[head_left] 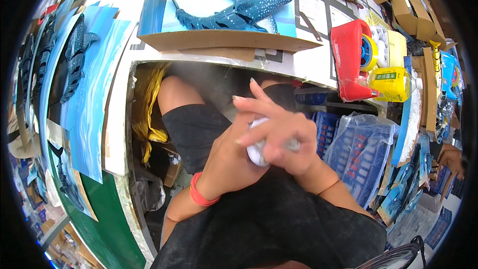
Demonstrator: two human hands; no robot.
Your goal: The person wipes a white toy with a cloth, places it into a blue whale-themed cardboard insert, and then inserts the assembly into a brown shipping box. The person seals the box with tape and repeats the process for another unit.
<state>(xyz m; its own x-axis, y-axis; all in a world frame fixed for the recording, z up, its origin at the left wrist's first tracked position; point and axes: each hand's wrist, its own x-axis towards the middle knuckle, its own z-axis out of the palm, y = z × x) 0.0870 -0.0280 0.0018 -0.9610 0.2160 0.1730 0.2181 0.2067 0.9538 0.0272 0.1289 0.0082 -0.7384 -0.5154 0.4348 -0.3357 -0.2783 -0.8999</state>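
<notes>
Over my lap my left hand grips a small white object, partly hidden by the fingers; its kind cannot be told. My right hand lies against it from the right, its fingers crossing over the left ones and blurred. A bit of grey or whitish material shows between the right fingers, too blurred to name. Beyond the hands, on the white table, a spotted blue toy whale shark lies in an open cardboard display box with a blue sea print.
A red tape dispenser and a yellow-labelled bottle stand at the right table edge. Further toy sharks on printed cards are at left. Blue plastic crates sit below right. Another person's hand shows at far right.
</notes>
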